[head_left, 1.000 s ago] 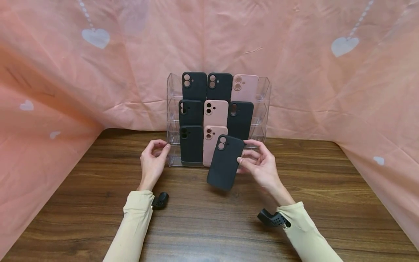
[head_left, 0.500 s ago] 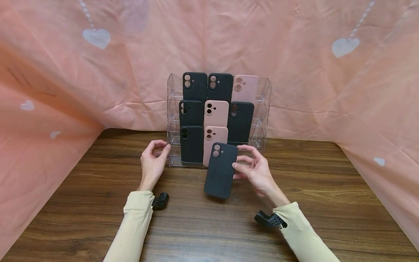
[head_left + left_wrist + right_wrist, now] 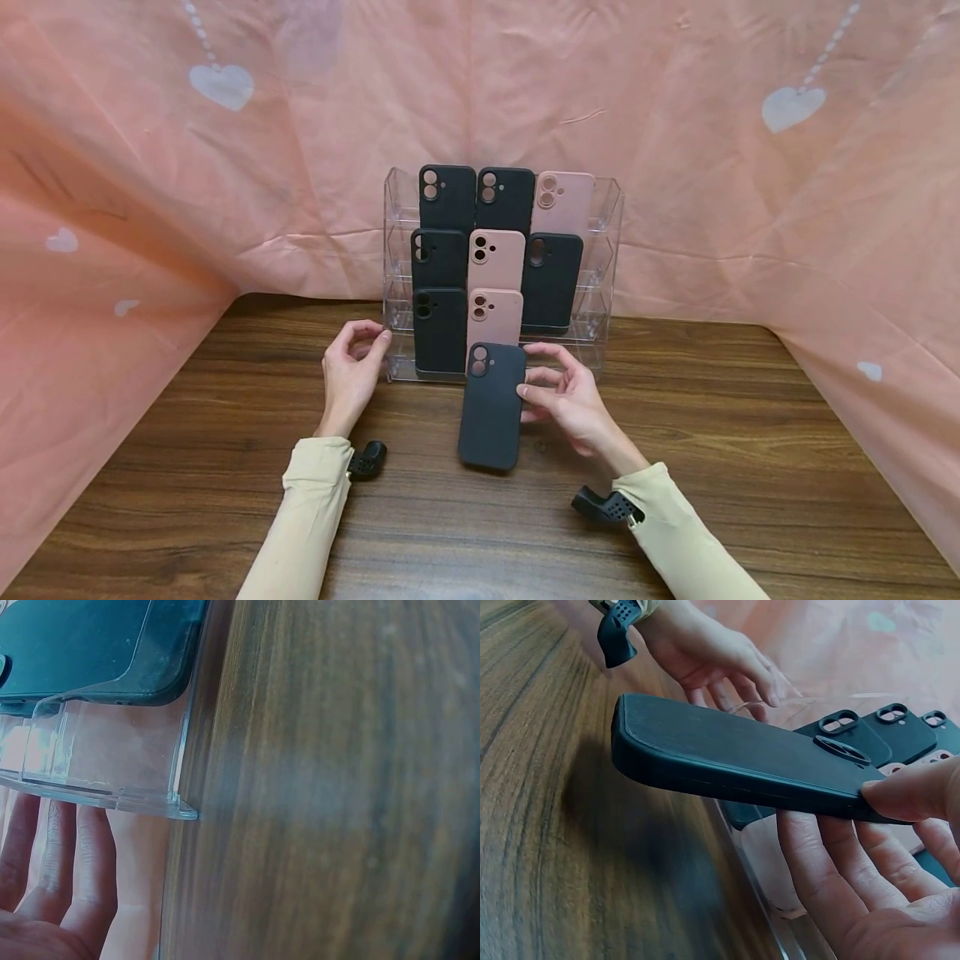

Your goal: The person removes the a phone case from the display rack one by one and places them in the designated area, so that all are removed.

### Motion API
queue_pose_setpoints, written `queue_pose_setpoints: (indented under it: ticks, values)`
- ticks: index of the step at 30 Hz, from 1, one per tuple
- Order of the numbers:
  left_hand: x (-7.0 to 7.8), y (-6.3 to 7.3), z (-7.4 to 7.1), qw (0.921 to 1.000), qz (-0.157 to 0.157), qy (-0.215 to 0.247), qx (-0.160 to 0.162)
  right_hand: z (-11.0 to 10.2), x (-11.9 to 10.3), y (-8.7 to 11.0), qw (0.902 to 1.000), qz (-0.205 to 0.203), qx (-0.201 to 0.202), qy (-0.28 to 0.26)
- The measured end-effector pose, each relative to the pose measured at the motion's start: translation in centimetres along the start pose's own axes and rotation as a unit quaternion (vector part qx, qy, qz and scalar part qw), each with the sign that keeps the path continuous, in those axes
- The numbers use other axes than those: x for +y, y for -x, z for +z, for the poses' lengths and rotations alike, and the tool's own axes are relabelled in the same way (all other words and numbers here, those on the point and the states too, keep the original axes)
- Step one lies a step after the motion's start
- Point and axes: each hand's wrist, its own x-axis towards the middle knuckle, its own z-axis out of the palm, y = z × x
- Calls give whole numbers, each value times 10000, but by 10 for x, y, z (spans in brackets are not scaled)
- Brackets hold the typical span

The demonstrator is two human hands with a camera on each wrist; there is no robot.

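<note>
In the head view my right hand pinches a black phone case by its right edge, thumb on the back face and fingers behind. The case is held in front of the clear acrylic display rack, overlapping a pink case in the bottom row. The right wrist view shows the same black case raised above the wooden table, a shadow under it. My left hand holds the rack's lower left edge between thumb and fingers; in the left wrist view those fingers reach to the clear side panel.
The tiered rack bears several more cases: black ones at the upper left and a pink one at the upper right among them. Below spreads the wooden table. Pink cloth with white hearts hangs around the back and sides.
My right hand has drawn the black case down and left, away from the black case in the middle row, and turned it more upright. The left hand stays at the rack.
</note>
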Motion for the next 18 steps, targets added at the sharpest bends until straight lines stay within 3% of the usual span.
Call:
queue_pose_setpoints:
  ticks: [18]
  values:
    - [2, 1, 0, 10000, -26, 79, -27, 20, 11, -6, 9985, 511, -214, -33]
